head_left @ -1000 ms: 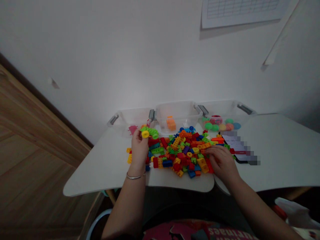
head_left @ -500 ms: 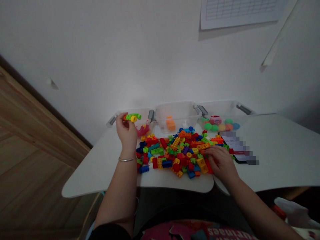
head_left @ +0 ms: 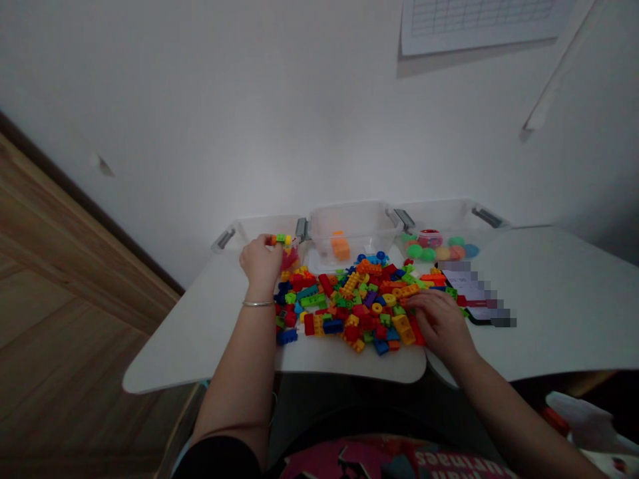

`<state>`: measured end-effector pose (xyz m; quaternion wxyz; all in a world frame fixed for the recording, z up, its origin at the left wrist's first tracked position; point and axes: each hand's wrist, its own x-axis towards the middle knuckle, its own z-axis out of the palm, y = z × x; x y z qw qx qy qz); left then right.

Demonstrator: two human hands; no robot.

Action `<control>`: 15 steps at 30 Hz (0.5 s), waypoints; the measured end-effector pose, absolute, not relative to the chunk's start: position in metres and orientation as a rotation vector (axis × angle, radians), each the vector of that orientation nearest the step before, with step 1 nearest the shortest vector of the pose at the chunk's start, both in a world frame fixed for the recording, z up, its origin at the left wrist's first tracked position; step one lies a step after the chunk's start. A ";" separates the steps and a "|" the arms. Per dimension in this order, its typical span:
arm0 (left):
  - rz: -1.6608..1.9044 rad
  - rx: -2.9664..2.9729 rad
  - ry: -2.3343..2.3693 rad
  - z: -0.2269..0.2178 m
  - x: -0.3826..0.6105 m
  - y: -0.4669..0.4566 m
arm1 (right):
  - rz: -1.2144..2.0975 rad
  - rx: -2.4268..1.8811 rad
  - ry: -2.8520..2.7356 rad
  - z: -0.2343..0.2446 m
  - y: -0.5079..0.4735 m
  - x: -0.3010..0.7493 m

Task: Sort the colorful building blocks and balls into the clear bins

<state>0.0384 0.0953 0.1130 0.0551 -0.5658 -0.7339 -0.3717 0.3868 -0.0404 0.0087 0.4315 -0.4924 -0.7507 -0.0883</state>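
My left hand [head_left: 261, 265] is closed, pinching a small green, yellow and orange toy brick piece [head_left: 281, 239] at the left clear plastic bin [head_left: 244, 229]. Pink toy pieces [head_left: 290, 257] show in that bin, partly behind my fingers. Across the table lies a heaped pile of coloured building bricks [head_left: 349, 303], mostly red, orange, yellow, green and blue. At the right side of this pile rests my right hand [head_left: 444, 324], palm down, its fingers stretched out and thumb apart. Its fingertips are at some orange bricks [head_left: 407, 291], with nothing visibly held.
The middle clear bin [head_left: 357, 216] has an orange block [head_left: 340, 246] in it. Coloured balls [head_left: 428, 255] and a red round item [head_left: 430, 237] lie in the right bin [head_left: 442, 211]. A phone [head_left: 466, 289] lies right of the pile on the white table [head_left: 549, 299]. A wall stands behind.
My left hand has moved a little right and lower with the brick piece, which now sits over the left bin's pink toys. My right hand has stayed in place.
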 end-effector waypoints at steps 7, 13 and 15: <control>-0.984 -1.738 -2.206 0.112 0.046 0.091 | -0.241 -1.224 -1.874 0.009 -0.041 0.387; -1.003 -1.859 -2.115 0.110 0.044 0.089 | -0.253 -1.216 -1.879 0.008 -0.040 0.388; -1.028 -1.932 -2.057 0.111 0.042 0.090 | -0.255 -1.215 -1.875 0.008 -0.040 0.388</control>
